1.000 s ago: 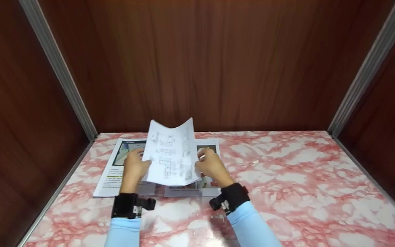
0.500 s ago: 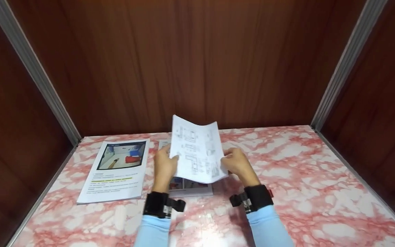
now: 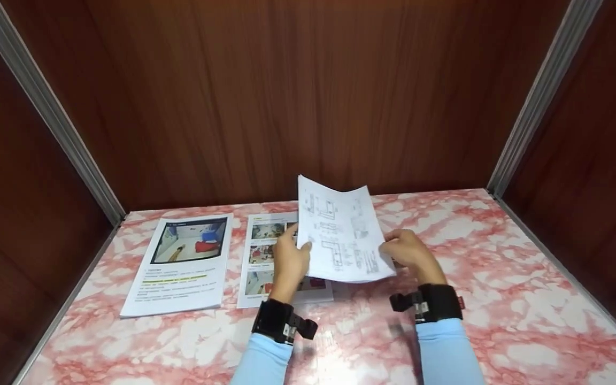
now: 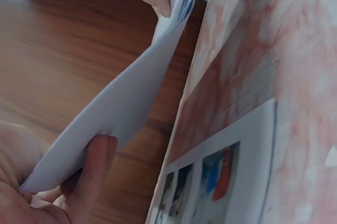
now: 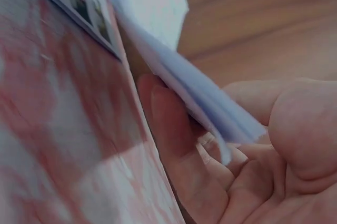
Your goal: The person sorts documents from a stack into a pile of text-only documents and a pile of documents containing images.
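Note:
Both hands hold a thin stack of white paper (image 3: 343,235) printed with line drawings, lifted above the table and bowed along its middle. My left hand (image 3: 291,262) pinches its left edge, thumb on the printed face and fingers behind. On the opposite edge, my right hand (image 3: 412,254) grips the sheets between thumb and fingers; the right wrist view shows several layers of the paper stack (image 5: 200,97) there. Below and partly covered lies a printed sheet with several small photos (image 3: 260,278).
To the left, a stack of pages (image 3: 179,291) with one large photo and a yellow-highlighted line lies flat. The table (image 3: 500,299) has a red-and-white marbled top. Brown panels (image 3: 318,107) with grey metal corner posts (image 3: 535,107) enclose its back and sides.
Both hands have carried the held paper stack to the right, off the left-hand pages and partly off the photo sheet. The view has also shifted. The grip looks the same.

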A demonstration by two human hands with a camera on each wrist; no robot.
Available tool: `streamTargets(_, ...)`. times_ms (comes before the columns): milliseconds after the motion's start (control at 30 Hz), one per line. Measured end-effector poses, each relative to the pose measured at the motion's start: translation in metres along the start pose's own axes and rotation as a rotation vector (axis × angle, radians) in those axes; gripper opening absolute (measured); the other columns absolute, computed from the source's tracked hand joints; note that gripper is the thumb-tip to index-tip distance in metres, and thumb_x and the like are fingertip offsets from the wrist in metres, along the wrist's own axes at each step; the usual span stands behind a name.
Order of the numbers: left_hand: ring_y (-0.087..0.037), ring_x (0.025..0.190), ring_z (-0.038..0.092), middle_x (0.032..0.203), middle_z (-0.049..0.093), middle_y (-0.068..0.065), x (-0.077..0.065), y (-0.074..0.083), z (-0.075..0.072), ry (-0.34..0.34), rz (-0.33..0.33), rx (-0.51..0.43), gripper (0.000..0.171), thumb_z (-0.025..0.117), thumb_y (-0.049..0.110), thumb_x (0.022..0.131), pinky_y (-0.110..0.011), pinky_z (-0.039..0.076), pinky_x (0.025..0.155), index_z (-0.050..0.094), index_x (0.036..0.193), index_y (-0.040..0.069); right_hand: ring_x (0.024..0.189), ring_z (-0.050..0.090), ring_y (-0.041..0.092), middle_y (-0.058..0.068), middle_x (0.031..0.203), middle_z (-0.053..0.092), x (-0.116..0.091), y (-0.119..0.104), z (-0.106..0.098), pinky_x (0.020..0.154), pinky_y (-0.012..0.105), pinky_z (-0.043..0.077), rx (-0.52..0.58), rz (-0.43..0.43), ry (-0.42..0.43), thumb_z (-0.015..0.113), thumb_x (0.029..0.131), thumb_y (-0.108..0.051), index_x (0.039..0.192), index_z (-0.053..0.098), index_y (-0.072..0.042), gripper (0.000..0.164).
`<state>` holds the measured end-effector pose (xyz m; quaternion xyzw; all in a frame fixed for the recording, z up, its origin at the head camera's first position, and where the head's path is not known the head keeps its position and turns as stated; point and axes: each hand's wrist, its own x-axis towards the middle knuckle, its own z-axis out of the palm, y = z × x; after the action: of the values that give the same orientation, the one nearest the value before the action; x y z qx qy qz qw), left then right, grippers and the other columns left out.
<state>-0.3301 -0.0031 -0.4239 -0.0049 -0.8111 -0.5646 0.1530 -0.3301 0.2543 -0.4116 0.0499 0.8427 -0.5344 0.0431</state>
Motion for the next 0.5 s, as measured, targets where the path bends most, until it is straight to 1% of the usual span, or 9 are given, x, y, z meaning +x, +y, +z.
streamTargets(100,-0.035,0.110,0.070,0.129,0.068,-0.024,-0.001,0.000,0.009,-0.044,0.034,-0.006,0.050,0.071,-0.005,0.092,-0.041,0.060,0.087,0.059,0.141,-0.005,0.078,0.064,0.019,0.015,0.102,0.067,-0.003,0.004,-0.014,0.065,0.028,0.054,0.038,-0.007,-0.014,0.060,0.086,-0.005,0.124,0.057,0.011,0.042)
streamTargets(133,-0.036,0.113,0.069,0.131,0.067,-0.025,-0.001,0.001,0.012,-0.069,0.042,-0.019,0.051,0.070,-0.005,0.092,-0.041,0.059,0.089,0.058,0.142,-0.005,0.078,0.064,0.019,0.015,0.102,0.066,-0.004,0.005,-0.019,0.066,0.029,0.054,0.057,-0.007,-0.017,0.061,0.087,-0.005,0.125,0.056,0.011,0.041)
streamTargets(200,-0.036,0.113,0.069,0.133,0.065,-0.026,-0.003,0.001,0.018,-0.134,0.047,-0.061,0.054,0.068,-0.006,0.093,-0.039,0.060,0.088,0.054,0.145,-0.006,0.080,0.064,0.019,0.014,0.102,0.067,-0.006,0.008,-0.029,0.068,0.030,0.054,0.070,-0.013,-0.017,0.061,0.088,-0.005,0.126,0.056,0.011,0.042)
streamTargets(300,-0.035,0.112,0.070,0.135,0.064,-0.028,-0.006,-0.002,0.028,-0.232,0.032,-0.114,0.059,0.063,-0.007,0.094,-0.036,0.061,0.084,0.047,0.151,-0.006,0.084,0.065,0.020,0.015,0.106,0.066,-0.009,0.015,-0.042,0.073,0.032,0.055,0.085,-0.018,-0.035,0.062,0.090,-0.006,0.131,0.053,0.013,0.046)
streamTargets(367,-0.034,0.110,0.071,0.135,0.063,-0.029,-0.008,-0.005,0.033,-0.291,0.029,-0.132,0.061,0.061,-0.008,0.094,-0.035,0.061,0.082,0.043,0.153,-0.006,0.086,0.066,0.020,0.015,0.107,0.067,-0.010,0.021,-0.049,0.074,0.032,0.055,0.098,0.001,-0.047,0.062,0.091,-0.006,0.134,0.052,0.012,0.047)
streamTargets(433,-0.033,0.112,0.070,0.136,0.063,-0.028,-0.010,-0.007,0.038,-0.335,0.037,-0.137,0.061,0.059,-0.009,0.094,-0.033,0.061,0.083,0.043,0.153,-0.007,0.087,0.066,0.020,0.013,0.107,0.066,-0.011,0.028,-0.055,0.075,0.032,0.055,0.110,0.023,-0.059,0.062,0.092,-0.007,0.135,0.051,0.011,0.048)
streamTargets(500,-0.031,0.110,0.071,0.135,0.064,-0.027,-0.012,-0.009,0.042,-0.368,0.052,-0.128,0.060,0.059,-0.009,0.093,-0.033,0.060,0.084,0.046,0.151,-0.007,0.087,0.066,0.020,0.012,0.106,0.067,-0.011,0.034,-0.061,0.076,0.032,0.055,0.132,0.047,-0.071,0.061,0.093,-0.007,0.136,0.050,0.010,0.048)
